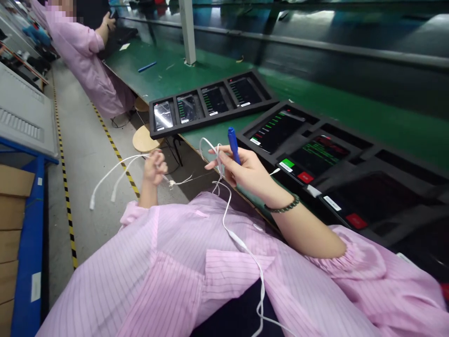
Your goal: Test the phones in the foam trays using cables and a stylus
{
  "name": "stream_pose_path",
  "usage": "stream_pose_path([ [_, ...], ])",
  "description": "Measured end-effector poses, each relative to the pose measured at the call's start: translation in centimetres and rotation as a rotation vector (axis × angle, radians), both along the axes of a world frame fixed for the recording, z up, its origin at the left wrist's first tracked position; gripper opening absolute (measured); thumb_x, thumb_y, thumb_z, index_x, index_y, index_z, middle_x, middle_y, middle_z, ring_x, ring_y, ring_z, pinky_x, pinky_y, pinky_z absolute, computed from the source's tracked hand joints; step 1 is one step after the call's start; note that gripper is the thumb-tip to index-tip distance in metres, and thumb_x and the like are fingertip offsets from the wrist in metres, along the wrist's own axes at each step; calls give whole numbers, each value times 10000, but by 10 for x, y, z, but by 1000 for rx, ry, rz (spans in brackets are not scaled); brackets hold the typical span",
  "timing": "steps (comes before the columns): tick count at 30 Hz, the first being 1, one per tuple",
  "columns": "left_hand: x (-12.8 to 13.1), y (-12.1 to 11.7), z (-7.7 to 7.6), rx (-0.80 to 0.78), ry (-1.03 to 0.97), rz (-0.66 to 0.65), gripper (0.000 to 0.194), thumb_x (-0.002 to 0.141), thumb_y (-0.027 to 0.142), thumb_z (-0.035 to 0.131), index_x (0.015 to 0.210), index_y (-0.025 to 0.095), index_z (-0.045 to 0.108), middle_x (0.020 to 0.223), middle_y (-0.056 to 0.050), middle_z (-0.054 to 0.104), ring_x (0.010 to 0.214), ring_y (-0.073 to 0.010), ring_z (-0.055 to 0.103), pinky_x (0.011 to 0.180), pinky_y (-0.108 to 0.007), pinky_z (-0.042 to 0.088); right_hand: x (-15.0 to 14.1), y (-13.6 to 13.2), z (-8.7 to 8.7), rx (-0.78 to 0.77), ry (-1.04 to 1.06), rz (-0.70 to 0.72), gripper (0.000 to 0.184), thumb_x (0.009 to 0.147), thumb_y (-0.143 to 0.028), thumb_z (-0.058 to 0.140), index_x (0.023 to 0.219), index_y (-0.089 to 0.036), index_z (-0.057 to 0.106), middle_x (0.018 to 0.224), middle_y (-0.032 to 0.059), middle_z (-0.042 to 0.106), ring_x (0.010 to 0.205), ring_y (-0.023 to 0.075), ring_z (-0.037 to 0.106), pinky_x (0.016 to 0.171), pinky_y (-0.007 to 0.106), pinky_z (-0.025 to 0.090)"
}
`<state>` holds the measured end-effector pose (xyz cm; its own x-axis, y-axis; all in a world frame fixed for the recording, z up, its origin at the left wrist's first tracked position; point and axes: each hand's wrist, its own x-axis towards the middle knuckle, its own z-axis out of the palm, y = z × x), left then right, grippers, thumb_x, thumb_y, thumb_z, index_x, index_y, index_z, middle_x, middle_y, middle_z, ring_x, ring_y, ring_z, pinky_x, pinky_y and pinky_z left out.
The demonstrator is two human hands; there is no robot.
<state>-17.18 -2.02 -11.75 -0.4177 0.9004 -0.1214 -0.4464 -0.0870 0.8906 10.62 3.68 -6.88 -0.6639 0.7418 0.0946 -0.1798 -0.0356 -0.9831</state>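
Observation:
My left hand (155,167) is curled around white cables (237,239), with two plug ends (92,204) dangling to its left over the floor. A knotted cable tie (171,183) shows just right of that hand. My right hand (245,171) has a blue pen (233,144) tucked upright between thumb and forefinger, and a loop of the white cable runs through its fingers. From there the cable hangs down across my pink striped smock (175,243), over a thicker inline piece. My right hand is near the table edge, beside the black trays.
A black foam tray (217,120) with several lit phone-like screens lies on the green table (168,70). Closer on the right, another black tray (317,125) holds more screens. A post (188,32), blue pen (147,66), stool (145,139) and co-worker in pink (87,70) are beyond.

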Motion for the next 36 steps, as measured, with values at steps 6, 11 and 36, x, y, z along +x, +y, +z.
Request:
stream_pose_path([
  [6,103,9,12,95,520,-255,481,554,514,959,814,162,760,629,6,621,469,-53,418,428,-211,273,3,3,-5,250,-138,-3,342,893,-468,687,1046,-165,733,821,22,669,569,115,494,547,261,412],
  [11,110,9,17,51,762,-93,397,686,575,848,675,190,751,605,-25,625,511,-110,461,478,-259,335,5,3,-10,559,-374,-242,199,886,-370,723,805,-198,779,763,42,628,707,169,567,638,282,397],
  [36,34,37,-4,-332,425,94,234,809,257,619,609,166,539,534,38,567,304,-16,253,342,-196,128,61,-8,36,269,-6,100,489,828,-705,759,756,-222,738,589,19,595,470,122,480,452,266,400],
])
